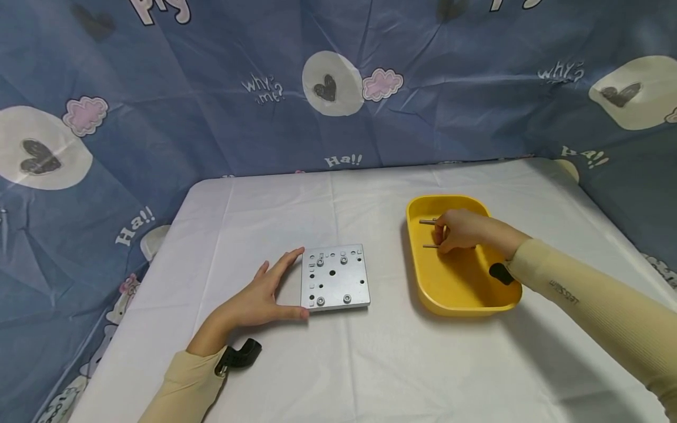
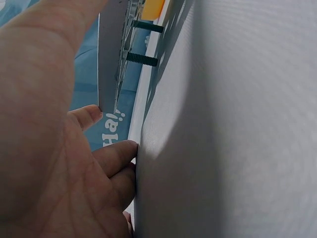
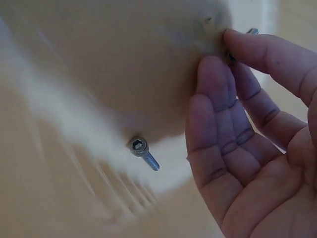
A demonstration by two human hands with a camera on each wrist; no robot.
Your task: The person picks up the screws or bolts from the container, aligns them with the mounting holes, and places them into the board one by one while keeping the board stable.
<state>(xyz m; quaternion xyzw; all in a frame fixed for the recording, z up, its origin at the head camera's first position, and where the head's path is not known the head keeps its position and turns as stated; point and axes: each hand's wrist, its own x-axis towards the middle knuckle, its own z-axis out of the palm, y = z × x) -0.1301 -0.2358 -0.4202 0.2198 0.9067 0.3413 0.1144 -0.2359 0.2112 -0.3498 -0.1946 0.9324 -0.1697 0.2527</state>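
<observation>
A silver metal plate (image 1: 335, 279) with several holes and socket-head screws sits on the white table. My left hand (image 1: 259, 302) holds its left side, index fingertip at the far corner and thumb at the near one. In the left wrist view, threaded screw shanks (image 2: 142, 59) stick out beneath the plate. My right hand (image 1: 462, 229) is inside a yellow bin (image 1: 428, 299). Its thumb and fingertips pinch a small socket-head screw (image 3: 253, 31), mostly hidden by the fingers. Another socket-head screw (image 3: 140, 147) lies on the bin floor near that hand.
Left of the right hand, a metal rod (image 1: 426, 222) and a thinner one (image 1: 431, 246) show inside the bin. Behind the table hangs a blue printed cloth (image 1: 222, 106). Between plate and bin runs a strip of white tablecloth (image 1: 388, 264).
</observation>
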